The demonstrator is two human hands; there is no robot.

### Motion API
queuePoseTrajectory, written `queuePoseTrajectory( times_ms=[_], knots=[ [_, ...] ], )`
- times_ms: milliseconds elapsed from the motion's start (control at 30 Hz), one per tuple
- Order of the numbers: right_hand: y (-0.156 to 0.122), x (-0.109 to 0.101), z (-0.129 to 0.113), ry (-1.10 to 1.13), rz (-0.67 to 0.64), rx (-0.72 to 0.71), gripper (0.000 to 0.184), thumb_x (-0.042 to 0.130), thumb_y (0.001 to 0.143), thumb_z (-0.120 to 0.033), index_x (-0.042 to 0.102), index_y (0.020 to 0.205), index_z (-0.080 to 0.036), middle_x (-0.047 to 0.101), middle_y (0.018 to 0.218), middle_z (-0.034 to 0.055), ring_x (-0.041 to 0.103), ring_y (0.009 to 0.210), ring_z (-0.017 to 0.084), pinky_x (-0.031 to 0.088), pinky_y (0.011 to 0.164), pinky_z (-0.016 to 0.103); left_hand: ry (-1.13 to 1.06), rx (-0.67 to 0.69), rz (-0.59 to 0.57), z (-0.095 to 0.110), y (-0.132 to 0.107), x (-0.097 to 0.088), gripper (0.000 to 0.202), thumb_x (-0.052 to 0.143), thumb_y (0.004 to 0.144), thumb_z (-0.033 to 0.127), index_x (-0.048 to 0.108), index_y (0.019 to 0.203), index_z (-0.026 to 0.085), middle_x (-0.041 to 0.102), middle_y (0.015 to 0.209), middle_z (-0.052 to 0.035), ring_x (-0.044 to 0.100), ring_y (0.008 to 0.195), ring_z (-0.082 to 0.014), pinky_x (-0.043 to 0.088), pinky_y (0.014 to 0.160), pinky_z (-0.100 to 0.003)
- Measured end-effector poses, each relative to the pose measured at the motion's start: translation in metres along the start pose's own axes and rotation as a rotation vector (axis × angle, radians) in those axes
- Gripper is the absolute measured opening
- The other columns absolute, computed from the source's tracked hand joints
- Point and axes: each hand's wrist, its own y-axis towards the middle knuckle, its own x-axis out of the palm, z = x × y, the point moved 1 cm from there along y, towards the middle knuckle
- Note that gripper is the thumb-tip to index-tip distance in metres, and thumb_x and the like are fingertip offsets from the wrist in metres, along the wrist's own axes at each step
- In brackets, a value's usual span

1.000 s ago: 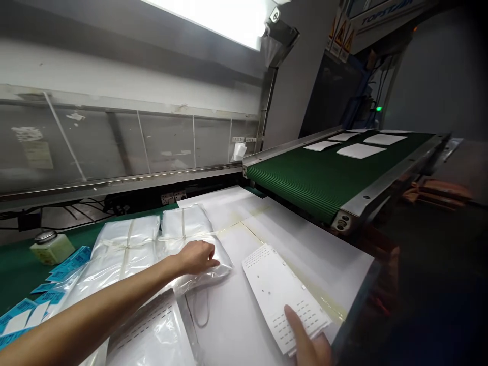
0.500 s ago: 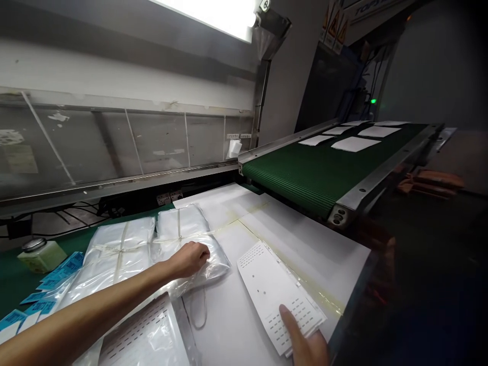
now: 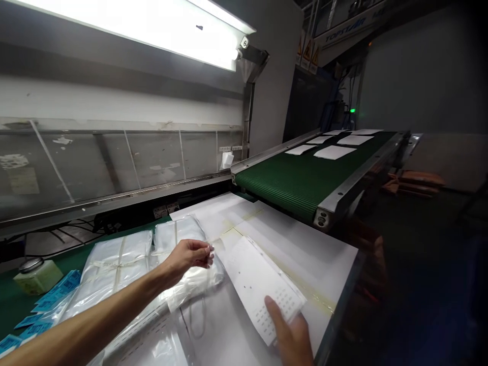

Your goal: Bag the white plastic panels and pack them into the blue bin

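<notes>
My left hand (image 3: 190, 256) is closed in a pinch at the edge of a clear plastic bag (image 3: 181, 295), whose thin film is hard to trace around the fingertips. Just right of it, a white perforated panel (image 3: 253, 282) is tilted above the work surface. My right hand (image 3: 292, 338) grips that panel at its near end, thumb on the top face and the other fingers mostly hidden below. Behind my left hand lie two tied bundles of clear bags (image 3: 118, 259). A bagged slotted panel (image 3: 148, 340) rests beneath my left forearm.
A green conveyor belt (image 3: 278, 180) carries several white panels (image 3: 335, 152) beyond the white board (image 3: 305, 244) covering the bench. A jar with a metal lid (image 3: 38, 274) and blue-printed labels (image 3: 57, 292) are at left. A lamp (image 3: 133, 25) hangs overhead.
My left hand has risen off the bag bundle with the fingers pinched. My right hand has lifted the panel and brought it left, closer to the left hand. The camera view has shifted.
</notes>
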Motion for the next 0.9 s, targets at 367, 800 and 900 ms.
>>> queuePoseTrajectory(
  times_ms=[367, 800, 900],
  knots=[
    [-0.014, 0.038, -0.024, 0.035, -0.22, -0.222, 0.053, 0.068, 0.072, -0.047, 0.063, 0.113, -0.013, 0.07, 0.106, 0.0125, 0.064, 0.101, 0.029, 0.049, 0.091, 0.041, -0.118, -0.069, -0.152, -0.002, -0.022, 0.063, 0.024, 0.069, 0.075, 0.029, 0.07, 0.081, 0.006, 0.069, 0.074, -0.0109, 0.062, 0.068, -0.0177, 0.049, 0.072, -0.033],
    [-0.007, 0.006, -0.024, 0.065, 0.029, -0.046, 0.068, 0.065, 0.069, -0.057, 0.059, 0.117, -0.01, 0.07, 0.106, 0.0126, 0.064, 0.102, 0.032, 0.054, 0.081, 0.039, 0.139, 0.022, -0.086, 0.005, -0.031, 0.049, 0.026, 0.054, 0.071, 0.012, 0.054, 0.096, 0.02, 0.044, 0.067, 0.0058, 0.044, 0.062, -0.0116, 0.036, 0.058, -0.023],
    [-0.019, -0.012, -0.022, 0.039, 0.166, -0.041, 0.072, 0.062, 0.071, -0.06, 0.055, 0.123, -0.009, 0.066, 0.115, 0.015, 0.06, 0.108, 0.034, 0.055, 0.083, 0.041, 0.538, 0.159, 0.061, 0.005, -0.025, 0.049, 0.017, 0.055, 0.078, 0.027, 0.055, 0.094, 0.021, 0.039, 0.058, 0.0082, 0.038, 0.054, -0.0114, 0.027, 0.051, -0.023]
  ],
)
